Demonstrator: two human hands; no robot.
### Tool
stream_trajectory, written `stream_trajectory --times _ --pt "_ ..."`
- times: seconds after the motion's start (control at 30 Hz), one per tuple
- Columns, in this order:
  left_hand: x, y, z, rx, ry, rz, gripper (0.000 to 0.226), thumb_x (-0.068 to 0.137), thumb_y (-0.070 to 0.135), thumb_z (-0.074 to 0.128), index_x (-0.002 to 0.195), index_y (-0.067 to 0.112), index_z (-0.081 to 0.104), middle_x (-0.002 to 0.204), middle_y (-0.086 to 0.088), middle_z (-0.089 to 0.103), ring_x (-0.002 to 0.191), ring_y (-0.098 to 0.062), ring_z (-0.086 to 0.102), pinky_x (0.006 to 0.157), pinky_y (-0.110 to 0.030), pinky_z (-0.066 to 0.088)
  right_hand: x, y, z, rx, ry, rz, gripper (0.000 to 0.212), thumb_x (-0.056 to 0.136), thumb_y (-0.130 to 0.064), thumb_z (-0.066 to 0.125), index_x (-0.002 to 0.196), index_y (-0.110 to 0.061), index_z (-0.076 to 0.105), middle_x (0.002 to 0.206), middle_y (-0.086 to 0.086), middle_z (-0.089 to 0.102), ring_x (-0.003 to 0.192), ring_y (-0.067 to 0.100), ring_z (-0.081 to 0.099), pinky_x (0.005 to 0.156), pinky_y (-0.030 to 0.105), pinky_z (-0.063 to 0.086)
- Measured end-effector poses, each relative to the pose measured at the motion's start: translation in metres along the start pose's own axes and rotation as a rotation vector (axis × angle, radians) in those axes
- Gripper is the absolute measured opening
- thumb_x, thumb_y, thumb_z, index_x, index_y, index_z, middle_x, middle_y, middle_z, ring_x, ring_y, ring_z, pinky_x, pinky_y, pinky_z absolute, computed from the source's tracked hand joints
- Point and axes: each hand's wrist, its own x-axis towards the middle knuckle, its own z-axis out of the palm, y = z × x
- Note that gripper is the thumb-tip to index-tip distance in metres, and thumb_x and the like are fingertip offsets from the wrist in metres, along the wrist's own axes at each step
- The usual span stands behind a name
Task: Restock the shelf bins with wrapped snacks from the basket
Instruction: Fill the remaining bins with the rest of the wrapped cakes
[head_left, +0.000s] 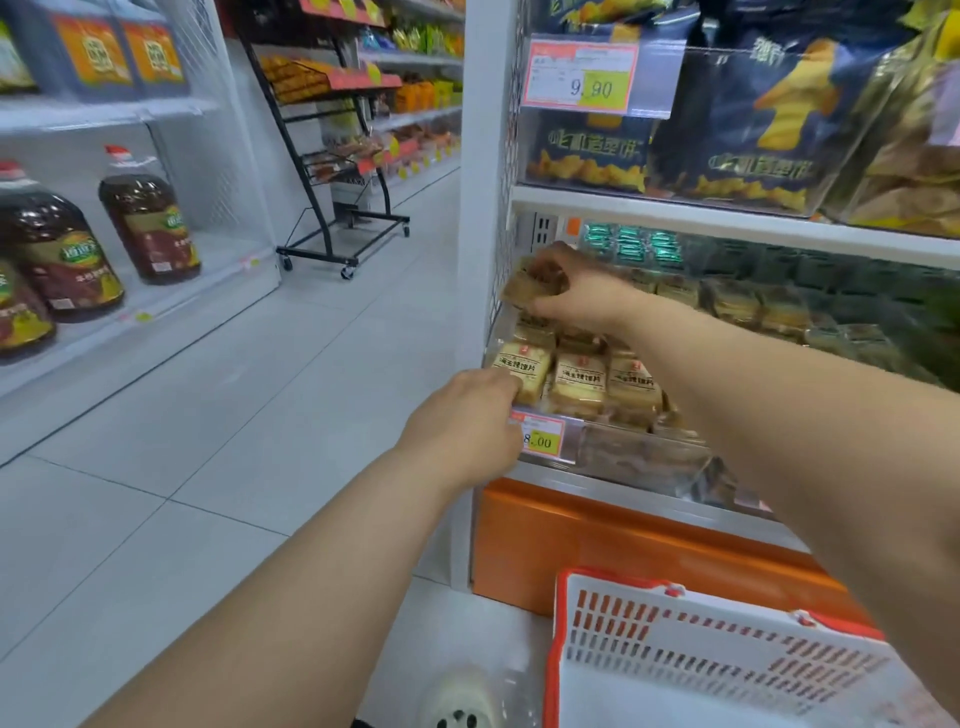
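Observation:
A clear shelf bin (631, 451) on the right holds several wrapped yellow cake-slice snacks (579, 382) standing in rows. My right hand (571, 291) reaches over the back of the bin and grips a brownish wrapped snack (522, 286) above the rows. My left hand (467, 421) is at the bin's front left corner, fingers closed on the frontmost wrapped snack (522, 370) next to a price tag. The white and red basket (691, 649) stands on the floor below the shelf; what it contains is hidden.
Dark blue snack bags (748, 119) fill the shelf above. An orange base panel (597, 540) runs under the bin. Oil bottles (148, 218) line the left shelf across a tiled aisle. A black wheeled rack (337, 171) stands farther down.

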Motion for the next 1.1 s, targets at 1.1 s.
stream_trajectory --times 1.1 --pt "-0.123 0.124 0.119 -0.114 -0.191 0.066 0.038 0.099 0.03 0.045 0.136 0.027 0.052 0.138 0.003 0.052 0.128 -0.02 0.043 0.103 -0.033 0.039 -0.334 0.096 0.076 0.237 0.05 0.397 0.01 0.088 -0.028 0.066 0.094 -0.032 0.059 0.085 -0.014 0.064 0.08 0.01 0.062 0.073 0.031 0.05"
